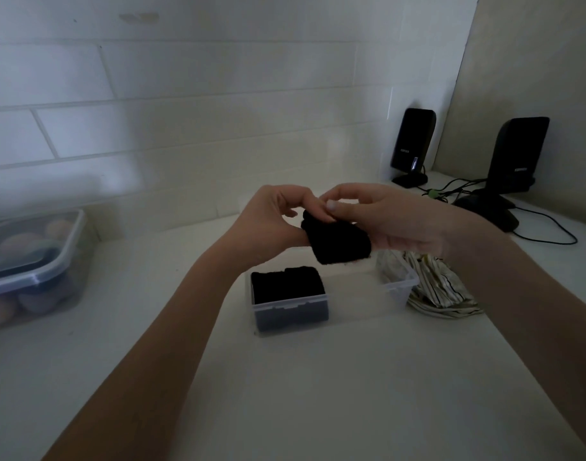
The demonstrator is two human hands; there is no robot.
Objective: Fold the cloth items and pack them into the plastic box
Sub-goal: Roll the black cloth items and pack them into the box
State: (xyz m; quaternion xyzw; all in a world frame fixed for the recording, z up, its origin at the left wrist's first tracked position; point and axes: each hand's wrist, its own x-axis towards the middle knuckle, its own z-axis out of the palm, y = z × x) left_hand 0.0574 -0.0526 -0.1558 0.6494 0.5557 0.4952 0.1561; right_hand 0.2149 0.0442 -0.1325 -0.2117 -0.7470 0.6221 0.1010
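Observation:
A small folded black cloth (338, 241) hangs in the air above the clear plastic box (398, 287). My left hand (268, 217) pinches its left edge and my right hand (384, 217) grips its top and right side. Inside the box's left end lies another folded black cloth (286, 286); the rest of the box's inside shows bare. A crumpled white cloth with dark stripes (441, 287) lies on the white table (318, 377), touching the box's right end.
A lidded clear container (32, 264) with rounded items stands at the left table edge. Two black speakers (413, 144) (514, 154) with cables and a dark mouse-like shape (488, 211) sit at the back right. A white brick wall runs behind.

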